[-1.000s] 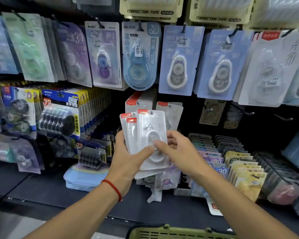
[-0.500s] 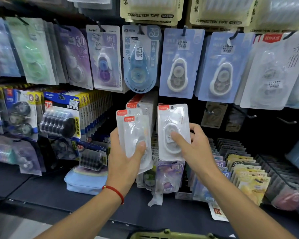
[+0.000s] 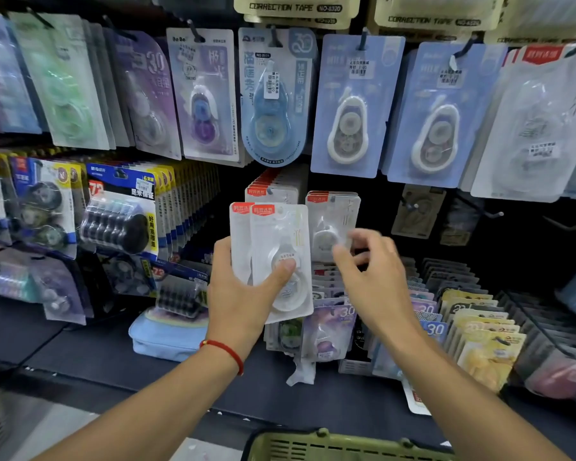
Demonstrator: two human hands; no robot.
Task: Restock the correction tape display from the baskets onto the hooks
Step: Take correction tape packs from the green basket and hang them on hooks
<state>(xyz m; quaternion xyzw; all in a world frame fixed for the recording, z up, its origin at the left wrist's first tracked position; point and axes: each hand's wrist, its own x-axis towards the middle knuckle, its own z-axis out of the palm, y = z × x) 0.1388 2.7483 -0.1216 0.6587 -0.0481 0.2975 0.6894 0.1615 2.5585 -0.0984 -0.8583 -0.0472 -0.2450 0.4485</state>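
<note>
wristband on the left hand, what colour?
Red: a thin cord wristband on the left hand; head view.

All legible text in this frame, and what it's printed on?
"CORRECTION TAPE NO-8320": yellow header card, top centre; the same on the card to its right.
"30": purple pack, blue round-bottomed pack, purple packs in the lower tray.
"NO.8864" (roughly): that blue pack.
"72": black multi-roll pack.
"BoBo": lilac pack.
Chinese print, barcode stickers and the red tabs on the white packs in the left hand: too blurred to read.
</note>
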